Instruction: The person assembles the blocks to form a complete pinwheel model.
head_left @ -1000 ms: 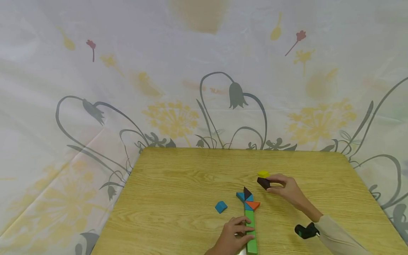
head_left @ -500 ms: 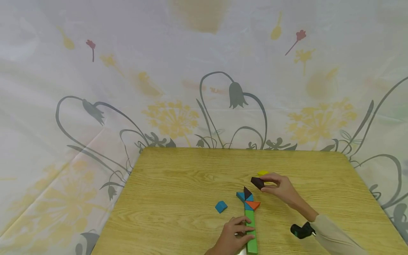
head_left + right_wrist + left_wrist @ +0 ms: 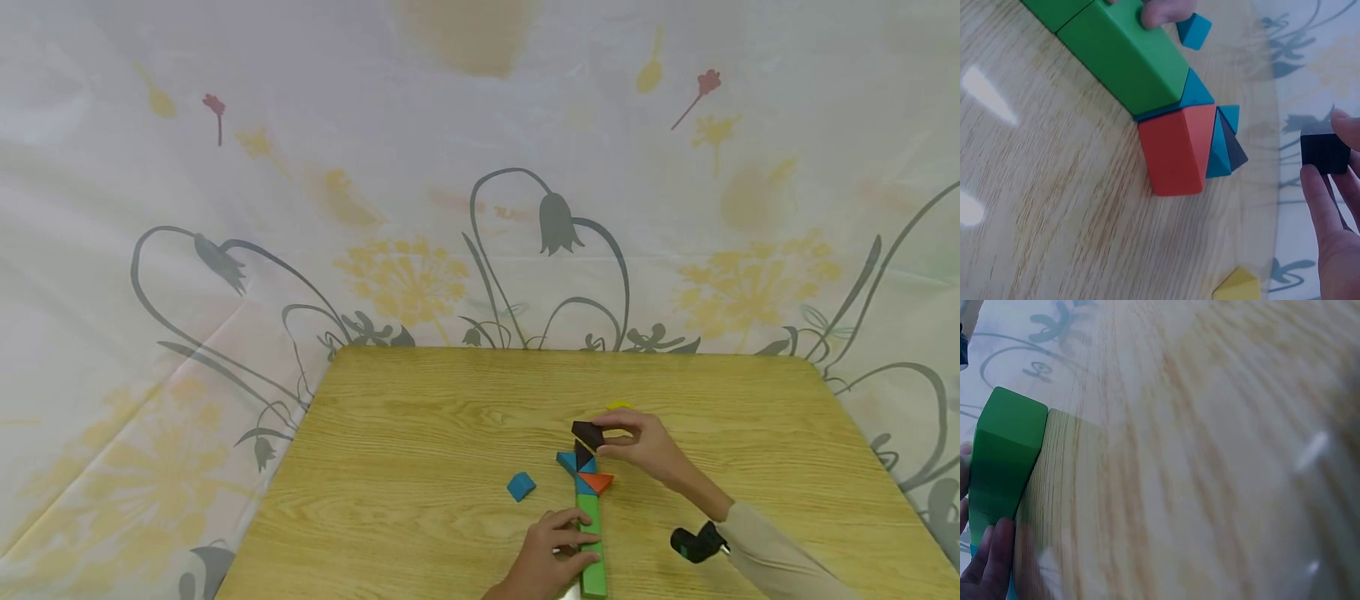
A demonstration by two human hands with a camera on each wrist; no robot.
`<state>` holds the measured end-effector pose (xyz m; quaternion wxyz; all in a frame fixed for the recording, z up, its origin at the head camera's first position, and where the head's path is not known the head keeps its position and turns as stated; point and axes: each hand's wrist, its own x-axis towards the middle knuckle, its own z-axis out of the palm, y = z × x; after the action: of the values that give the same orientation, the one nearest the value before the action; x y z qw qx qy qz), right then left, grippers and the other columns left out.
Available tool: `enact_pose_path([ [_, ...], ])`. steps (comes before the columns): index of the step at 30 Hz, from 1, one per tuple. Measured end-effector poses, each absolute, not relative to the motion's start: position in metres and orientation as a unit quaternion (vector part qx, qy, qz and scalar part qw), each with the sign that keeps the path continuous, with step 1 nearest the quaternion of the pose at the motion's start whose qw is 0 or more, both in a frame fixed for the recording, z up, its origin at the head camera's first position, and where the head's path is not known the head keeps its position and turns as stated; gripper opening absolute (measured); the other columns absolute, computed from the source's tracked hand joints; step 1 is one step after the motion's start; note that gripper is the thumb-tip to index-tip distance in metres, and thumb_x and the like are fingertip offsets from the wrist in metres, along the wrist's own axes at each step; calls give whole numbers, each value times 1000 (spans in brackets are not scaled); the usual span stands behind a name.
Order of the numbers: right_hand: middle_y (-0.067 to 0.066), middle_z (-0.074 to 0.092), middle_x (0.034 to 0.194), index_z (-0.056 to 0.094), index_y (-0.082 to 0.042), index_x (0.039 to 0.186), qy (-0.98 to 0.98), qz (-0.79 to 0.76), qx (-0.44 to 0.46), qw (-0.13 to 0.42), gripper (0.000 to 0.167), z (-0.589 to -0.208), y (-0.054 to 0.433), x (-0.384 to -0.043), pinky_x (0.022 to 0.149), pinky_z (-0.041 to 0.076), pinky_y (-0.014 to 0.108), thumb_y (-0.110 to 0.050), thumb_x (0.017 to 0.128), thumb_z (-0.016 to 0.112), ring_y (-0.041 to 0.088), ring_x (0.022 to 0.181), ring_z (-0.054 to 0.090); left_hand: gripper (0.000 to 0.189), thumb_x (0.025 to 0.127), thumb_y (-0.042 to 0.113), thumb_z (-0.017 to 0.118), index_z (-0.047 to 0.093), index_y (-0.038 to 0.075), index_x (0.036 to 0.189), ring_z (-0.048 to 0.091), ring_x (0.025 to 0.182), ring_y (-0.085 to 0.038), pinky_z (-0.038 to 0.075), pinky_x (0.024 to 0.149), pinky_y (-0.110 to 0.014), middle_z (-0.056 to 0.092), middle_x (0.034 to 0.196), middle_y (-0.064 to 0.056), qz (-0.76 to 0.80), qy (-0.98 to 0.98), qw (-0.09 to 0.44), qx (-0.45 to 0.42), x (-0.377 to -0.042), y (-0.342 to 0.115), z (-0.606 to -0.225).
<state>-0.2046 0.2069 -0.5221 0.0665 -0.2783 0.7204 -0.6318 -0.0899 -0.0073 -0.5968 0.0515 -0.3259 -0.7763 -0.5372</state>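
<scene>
My right hand pinches a dark brown, angular block between thumb and fingers. In the head view this block overlaps the tip of a dark triangular block at the far end of a row. Blue triangular blocks and an orange-red triangular block adjoin that piece. Long green blocks form the near part of the row. Across the green blocks rests my left hand, its fingertips on the surface in the right wrist view.
A loose blue block lies left of the row. Beyond the right hand, a yellow block is partly covered. The wooden table ends at a flower-printed curtain. A black device sits at the right wrist.
My right hand has carried the dark brown block leftward from beside the yellow block to the far end of the row. The left hand has stayed on the green blocks.
</scene>
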Motion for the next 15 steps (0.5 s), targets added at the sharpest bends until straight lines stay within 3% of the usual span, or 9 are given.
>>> enact_pose_path([
  [15,31,50,114,57,15,115,704,-626,-321,95,37,-524,184,-208,82,54,34,4,82,70,46,100,55,22,88,17,67,72,2,104,58,89,-7,49,68,-10,60,113,-6,-518,-777,79,-349,-91,-7,-599],
])
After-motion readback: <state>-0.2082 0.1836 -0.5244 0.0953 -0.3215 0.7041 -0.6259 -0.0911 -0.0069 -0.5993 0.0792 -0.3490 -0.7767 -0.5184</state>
